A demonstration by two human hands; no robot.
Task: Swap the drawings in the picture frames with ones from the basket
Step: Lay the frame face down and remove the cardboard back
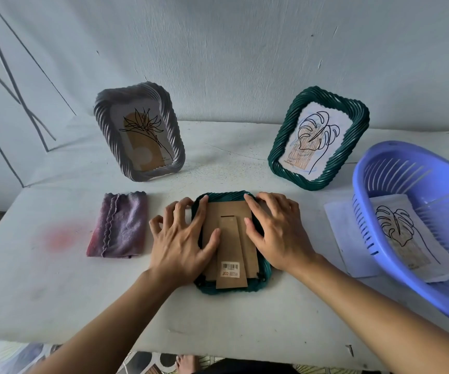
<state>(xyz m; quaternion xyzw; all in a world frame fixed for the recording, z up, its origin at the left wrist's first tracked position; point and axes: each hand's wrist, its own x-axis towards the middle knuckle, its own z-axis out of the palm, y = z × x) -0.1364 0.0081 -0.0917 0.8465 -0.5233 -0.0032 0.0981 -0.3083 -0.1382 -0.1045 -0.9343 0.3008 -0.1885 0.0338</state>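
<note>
A: Pale wall behind, a white-covered bench [56,292] in front, and we sweep from the left. There's a grey frame [139,132] standing upright with a flower line drawing in it, and a purple cloth [121,228] folded flat just in front of it.

B: Centre stage, a green frame [231,242] lies face down, its cardboard backing [227,233] and barcode-stickered stand facing up. The left hand [183,238] is spread wide, fingers pressing on the backing's left edge; the right hand [277,230] is spread too, flat on the right edge. Neither grips anything.

A: Is the backing going in or coming out?

B: Can't tell from here. It sits flush, so I'd guess it's being pressed home or about to be prised loose.

A: Further right, a second green frame [319,137] stands up with a leaf drawing in it. Then a loose white sheet [344,233] lying partly under the blue basket [396,163], with leaf drawings [398,233] stacked inside.

B: So my read: one frame is mid-swap. Whether either standing frame is already done, I can't say. Drawings are left in the basket.
</note>
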